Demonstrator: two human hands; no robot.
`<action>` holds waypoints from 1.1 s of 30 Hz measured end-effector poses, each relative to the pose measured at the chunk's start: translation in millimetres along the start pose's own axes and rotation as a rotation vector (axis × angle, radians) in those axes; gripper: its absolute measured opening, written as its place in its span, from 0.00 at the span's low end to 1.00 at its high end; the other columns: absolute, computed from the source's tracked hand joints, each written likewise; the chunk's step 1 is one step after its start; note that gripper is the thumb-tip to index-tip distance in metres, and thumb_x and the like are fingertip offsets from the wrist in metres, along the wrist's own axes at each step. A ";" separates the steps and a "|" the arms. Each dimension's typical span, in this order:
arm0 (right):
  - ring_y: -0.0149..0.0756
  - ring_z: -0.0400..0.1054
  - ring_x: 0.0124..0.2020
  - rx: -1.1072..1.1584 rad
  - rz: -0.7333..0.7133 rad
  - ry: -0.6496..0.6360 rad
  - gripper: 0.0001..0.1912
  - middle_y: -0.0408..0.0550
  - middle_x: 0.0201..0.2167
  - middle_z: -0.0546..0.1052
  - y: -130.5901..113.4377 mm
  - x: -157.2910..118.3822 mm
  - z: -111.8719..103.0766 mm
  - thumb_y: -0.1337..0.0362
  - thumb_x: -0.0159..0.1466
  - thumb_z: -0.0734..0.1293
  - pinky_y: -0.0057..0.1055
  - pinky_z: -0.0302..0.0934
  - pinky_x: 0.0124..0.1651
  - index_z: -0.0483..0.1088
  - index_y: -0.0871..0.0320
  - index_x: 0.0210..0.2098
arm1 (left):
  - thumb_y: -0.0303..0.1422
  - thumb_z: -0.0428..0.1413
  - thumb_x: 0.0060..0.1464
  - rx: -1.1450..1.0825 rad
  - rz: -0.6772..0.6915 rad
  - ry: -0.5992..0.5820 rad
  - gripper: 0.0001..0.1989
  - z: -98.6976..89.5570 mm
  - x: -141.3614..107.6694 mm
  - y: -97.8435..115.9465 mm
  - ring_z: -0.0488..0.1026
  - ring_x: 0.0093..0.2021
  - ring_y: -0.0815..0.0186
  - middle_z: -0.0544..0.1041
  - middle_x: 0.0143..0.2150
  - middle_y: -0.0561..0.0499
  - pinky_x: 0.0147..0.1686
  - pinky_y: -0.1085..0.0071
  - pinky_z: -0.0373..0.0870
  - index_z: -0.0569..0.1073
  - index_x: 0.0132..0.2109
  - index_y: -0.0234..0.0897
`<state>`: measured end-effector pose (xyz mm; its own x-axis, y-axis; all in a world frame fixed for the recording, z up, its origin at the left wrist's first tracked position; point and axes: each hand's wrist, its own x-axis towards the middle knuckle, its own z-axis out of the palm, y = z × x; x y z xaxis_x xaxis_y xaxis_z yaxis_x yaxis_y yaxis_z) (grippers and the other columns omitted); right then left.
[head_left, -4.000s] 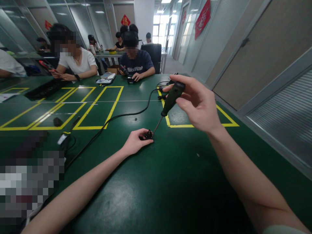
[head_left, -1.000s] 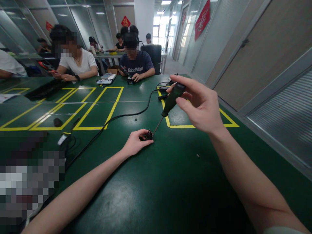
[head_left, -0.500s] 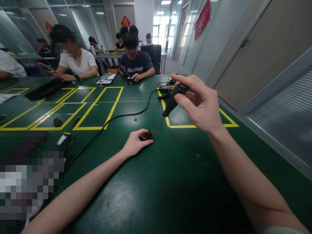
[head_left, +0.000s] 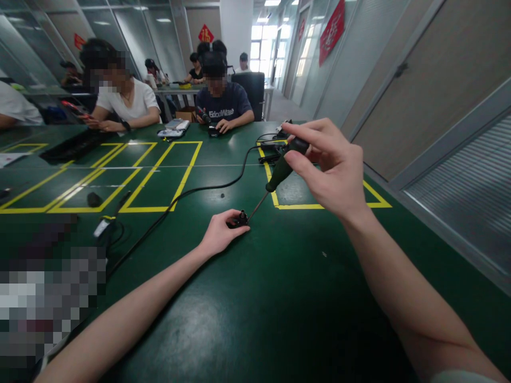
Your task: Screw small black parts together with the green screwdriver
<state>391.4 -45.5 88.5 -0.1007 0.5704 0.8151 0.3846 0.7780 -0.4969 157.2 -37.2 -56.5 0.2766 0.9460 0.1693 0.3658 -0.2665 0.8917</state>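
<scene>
My left hand (head_left: 224, 232) rests on the green table (head_left: 279, 287), thumb and fingers closed round a small black part (head_left: 241, 218) with a short round stub standing up from it. In my right hand (head_left: 329, 165) is a screwdriver (head_left: 280, 171) with a dark green and black handle, gripped near its butt end between thumb and fingers. Its thin metal shaft slants down to the left, and the tip meets the right side of the black part. The exact spot under the tip is too small to make out.
A black cable (head_left: 207, 188) runs across the table, left of my hands. Yellow tape (head_left: 303, 207) marks boxes on the tabletop. A dark lump (head_left: 94, 199) lies at the left. Across the table sit co-workers, one in a dark shirt (head_left: 227, 103), one in a white shirt (head_left: 138, 101).
The black part and my left fingers have shifted very slightly left, the screwdriver tip with them. My right hand has turned a little about the handle. Both grips stay the same.
</scene>
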 end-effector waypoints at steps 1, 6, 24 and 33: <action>0.41 0.73 0.43 -0.002 -0.003 0.011 0.17 0.49 0.48 0.77 -0.1 0.3 -0.5 0.57 0.66 0.73 0.40 0.75 0.40 0.80 0.43 0.54 | 0.36 0.69 0.48 0.000 0.000 0.001 0.15 0.0 0.0 0.0 0.79 0.38 0.62 0.85 0.39 0.50 0.44 0.65 0.76 0.83 0.44 0.37; 0.37 0.72 0.37 0.048 0.051 -0.014 0.19 0.48 0.48 0.79 -0.8 -0.6 -1.5 0.59 0.68 0.69 0.38 0.74 0.35 0.78 0.44 0.57 | 0.38 0.69 0.48 0.004 0.012 -0.003 0.15 -0.4 -0.1 0.1 0.79 0.38 0.61 0.85 0.39 0.49 0.44 0.64 0.76 0.83 0.44 0.38; 0.34 0.70 0.33 0.071 0.037 -0.043 0.15 0.48 0.48 0.79 -2.0 -1.4 -2.6 0.56 0.70 0.68 0.34 0.72 0.29 0.80 0.44 0.54 | 0.37 0.69 0.49 -0.008 0.002 -0.007 0.15 -0.9 0.0 -2.1 0.79 0.38 0.61 0.85 0.39 0.49 0.45 0.64 0.76 0.83 0.44 0.37; 0.34 0.71 0.31 0.087 0.058 -0.051 0.16 0.48 0.49 0.79 0.1 -0.8 -4.2 0.55 0.70 0.67 0.37 0.73 0.30 0.79 0.43 0.55 | 0.38 0.69 0.49 0.011 0.006 -0.009 0.15 -1.7 -0.7 -1.8 0.79 0.39 0.61 0.85 0.39 0.49 0.46 0.63 0.76 0.83 0.44 0.37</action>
<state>395.4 -47.0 89.1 -0.1276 0.6262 0.7691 0.3102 0.7618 -0.5688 154.8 -37.2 -57.5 0.2865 0.9428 0.1706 0.3740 -0.2740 0.8860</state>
